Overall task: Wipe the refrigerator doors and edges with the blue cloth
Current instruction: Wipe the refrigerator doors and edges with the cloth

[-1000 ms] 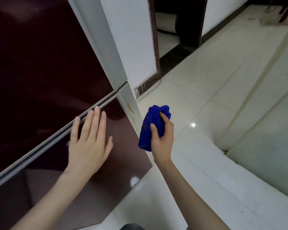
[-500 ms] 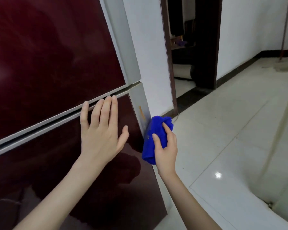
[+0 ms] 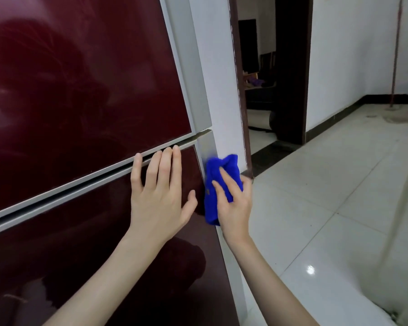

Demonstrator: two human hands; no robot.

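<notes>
The refrigerator fills the left of the view, with a dark red upper door [image 3: 80, 78] and a dark red lower door [image 3: 68, 255] framed in grey. My left hand [image 3: 160, 198] lies flat on the lower door, fingertips at the gap between the doors. My right hand [image 3: 233, 203] grips a bunched blue cloth [image 3: 213, 184] and presses it against the grey side edge [image 3: 206, 147] of the lower door, just below the gap.
A white wall strip [image 3: 222, 90] and a brown door frame [image 3: 240, 102] stand right behind the refrigerator's edge. A dark doorway [image 3: 269, 90] opens beyond. Glossy white floor tiles [image 3: 327, 208] spread to the right.
The view has tilted up and moved closer. My right hand has brought the blue cloth from beside the edge onto it and slid upward. My left hand stays flat on the lower door.
</notes>
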